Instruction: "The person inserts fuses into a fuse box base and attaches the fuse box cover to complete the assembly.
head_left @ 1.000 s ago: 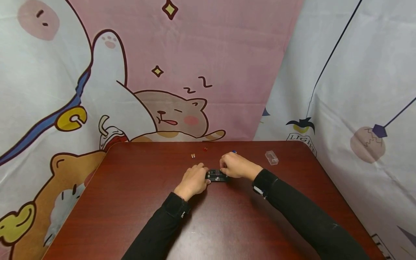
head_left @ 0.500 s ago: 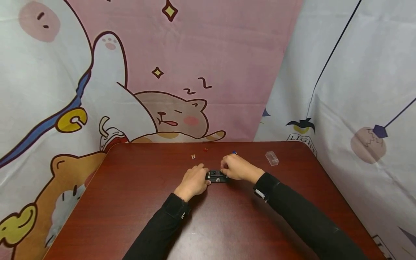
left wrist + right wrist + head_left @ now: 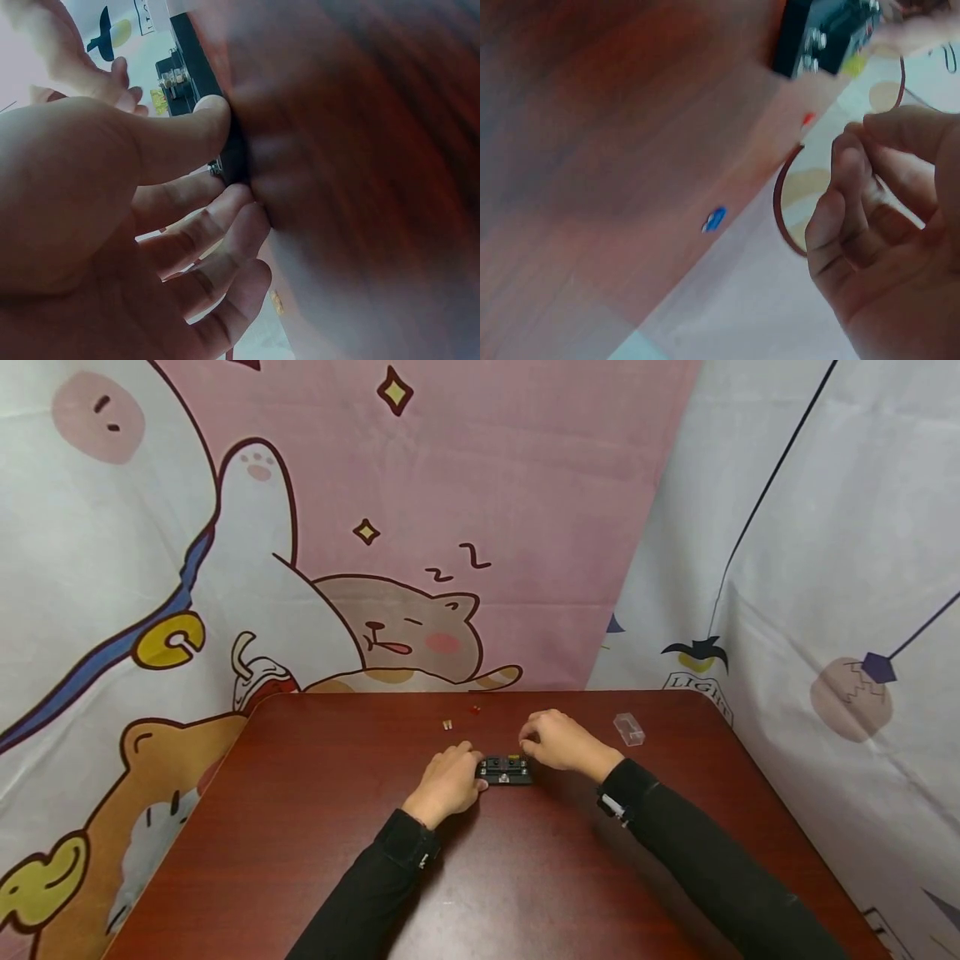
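Observation:
A small black fuse block (image 3: 504,771) with metal screw terminals lies on the table. My left hand (image 3: 446,785) pinches its left end, thumb on the near edge and fingers around the far side, as the left wrist view also shows. A small yellow piece (image 3: 513,757) sits on the block's far right part. Up and to the right, apart from the block, my right hand (image 3: 566,745) hovers. Its fingers are loosely curled, thumb near the index fingertip, and nothing shows between them. A blue fuse-like piece (image 3: 714,219) with metal ends lies on the table near that hand.
Two tan pieces (image 3: 447,725) and a red piece (image 3: 475,710) lie near the back of the brown table (image 3: 480,877). A clear plastic box (image 3: 628,729) is at the back right. A printed curtain (image 3: 555,527) hangs behind.
My right hand has come off the block and moved slightly up and right, uncovering its right end and the yellow piece. My left hand still holds the block in place.

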Demonstrator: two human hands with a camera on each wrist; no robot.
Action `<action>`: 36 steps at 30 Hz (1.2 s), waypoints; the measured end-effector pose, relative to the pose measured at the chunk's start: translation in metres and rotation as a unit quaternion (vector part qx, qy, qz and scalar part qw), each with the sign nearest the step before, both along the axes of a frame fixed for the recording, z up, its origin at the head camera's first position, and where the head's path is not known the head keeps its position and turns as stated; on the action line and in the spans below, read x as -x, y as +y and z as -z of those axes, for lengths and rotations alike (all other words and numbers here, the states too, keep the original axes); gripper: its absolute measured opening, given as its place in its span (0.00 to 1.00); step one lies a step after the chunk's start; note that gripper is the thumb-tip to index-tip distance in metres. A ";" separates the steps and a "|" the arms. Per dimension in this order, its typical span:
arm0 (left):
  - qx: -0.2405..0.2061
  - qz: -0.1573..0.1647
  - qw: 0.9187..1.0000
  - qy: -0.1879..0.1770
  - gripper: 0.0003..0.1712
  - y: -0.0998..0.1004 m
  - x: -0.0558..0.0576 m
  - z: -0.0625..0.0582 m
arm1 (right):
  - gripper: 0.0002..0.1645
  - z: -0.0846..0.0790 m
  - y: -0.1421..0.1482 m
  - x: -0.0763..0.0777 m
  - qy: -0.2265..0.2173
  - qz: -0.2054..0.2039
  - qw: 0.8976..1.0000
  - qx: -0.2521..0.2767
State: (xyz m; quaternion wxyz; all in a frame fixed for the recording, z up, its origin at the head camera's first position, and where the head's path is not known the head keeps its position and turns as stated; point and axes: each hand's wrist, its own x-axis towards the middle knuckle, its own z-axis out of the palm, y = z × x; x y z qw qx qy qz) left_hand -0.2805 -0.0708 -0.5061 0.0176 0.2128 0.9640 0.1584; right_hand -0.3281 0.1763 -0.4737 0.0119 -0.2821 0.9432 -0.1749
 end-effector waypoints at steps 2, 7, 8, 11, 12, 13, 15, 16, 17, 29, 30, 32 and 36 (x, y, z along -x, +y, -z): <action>0.001 -0.002 1.000 -0.001 0.25 0.000 0.000 0.000 | 0.12 -0.004 0.005 0.003 0.002 0.023 1.000 0.008; 0.003 -0.003 1.000 -0.002 0.26 -0.001 0.001 0.000 | 0.13 -0.011 0.019 0.012 -0.002 0.078 0.997 0.016; 0.003 -0.002 1.000 -0.001 0.26 -0.001 0.001 0.000 | 0.13 -0.012 0.021 0.013 -0.004 0.089 0.996 0.018; 0.001 0.000 1.000 0.000 0.26 -0.001 0.000 0.000 | 0.14 -0.014 0.028 0.020 -0.006 0.118 0.993 0.020; 0.000 0.000 1.000 0.001 0.26 -0.001 0.000 0.000 | 0.14 -0.014 0.030 0.023 -0.005 0.124 0.992 0.018; -0.001 0.001 1.000 0.000 0.25 -0.001 0.000 0.000 | 0.14 -0.014 0.031 0.025 -0.003 0.128 0.992 0.016; -0.002 0.001 1.000 -0.001 0.26 -0.001 -0.001 -0.001 | 0.14 -0.014 0.034 0.030 0.004 0.132 0.991 0.007; -0.002 0.001 1.000 -0.002 0.26 -0.001 -0.001 -0.001 | 0.13 -0.013 0.035 0.032 0.007 0.132 0.991 0.006; -0.002 0.000 1.000 -0.003 0.26 -0.001 -0.001 -0.001 | 0.13 -0.012 0.036 0.034 0.009 0.133 0.991 0.004; -0.001 -0.009 1.000 -0.028 0.27 0.000 0.000 0.000 | 0.12 -0.006 0.033 0.062 0.004 0.113 0.992 -0.057; -0.001 -0.010 1.000 -0.028 0.27 0.000 0.000 0.000 | 0.12 -0.007 0.032 0.065 0.006 0.107 0.992 -0.063; -0.002 -0.010 1.000 -0.027 0.27 0.000 0.000 0.000 | 0.11 -0.007 0.030 0.070 0.006 0.097 0.992 -0.075; -0.003 -0.008 1.000 -0.024 0.27 0.000 0.000 0.000 | 0.09 -0.004 0.027 0.081 -0.003 0.076 0.993 -0.092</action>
